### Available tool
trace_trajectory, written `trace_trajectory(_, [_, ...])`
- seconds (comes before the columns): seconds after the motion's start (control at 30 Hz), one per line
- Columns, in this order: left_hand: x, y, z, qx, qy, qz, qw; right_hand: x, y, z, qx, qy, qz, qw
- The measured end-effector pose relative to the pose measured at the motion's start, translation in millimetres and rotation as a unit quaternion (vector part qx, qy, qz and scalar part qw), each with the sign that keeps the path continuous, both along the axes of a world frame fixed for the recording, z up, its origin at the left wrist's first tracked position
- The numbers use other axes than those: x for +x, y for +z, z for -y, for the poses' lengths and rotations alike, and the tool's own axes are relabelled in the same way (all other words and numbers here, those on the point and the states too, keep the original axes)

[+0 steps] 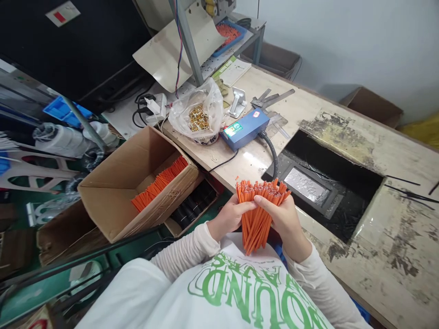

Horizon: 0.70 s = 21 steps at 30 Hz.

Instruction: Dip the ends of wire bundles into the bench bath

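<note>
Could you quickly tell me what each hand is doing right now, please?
Left hand: closed around the bundle of orange sticks.
Right hand: closed on the same bundle.

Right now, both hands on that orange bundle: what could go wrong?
1. The orange sticks fan out at the top; the left hand and right hand grip only mid-length, so some may slip out.
2. The bundle sits beside the table cutout; loose sticks could drop in.
3. The black cable runs close behind and could snag.
</note>
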<state>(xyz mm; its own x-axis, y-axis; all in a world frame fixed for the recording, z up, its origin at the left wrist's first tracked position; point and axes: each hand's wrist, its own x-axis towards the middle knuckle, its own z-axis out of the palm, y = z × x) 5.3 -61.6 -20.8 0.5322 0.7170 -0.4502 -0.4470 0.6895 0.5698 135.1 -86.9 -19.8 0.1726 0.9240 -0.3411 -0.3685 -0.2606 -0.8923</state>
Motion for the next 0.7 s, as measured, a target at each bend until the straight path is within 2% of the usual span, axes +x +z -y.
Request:
trace_trajectory(0.2, [-4.9, -1.6, -1.4, -0.053, -0.03, 0.024, 0.998, -0.7, -2.8, 2.0, -0.001, -0.022, 0.002, 1.0])
trace_trajectory(0.7, [-3.8, 4.3, -0.8, -0.051, -0.031, 0.02, 0.998, 0.0, -3.6, 3.4, -0.009, -0.029, -0.012, 0.999])
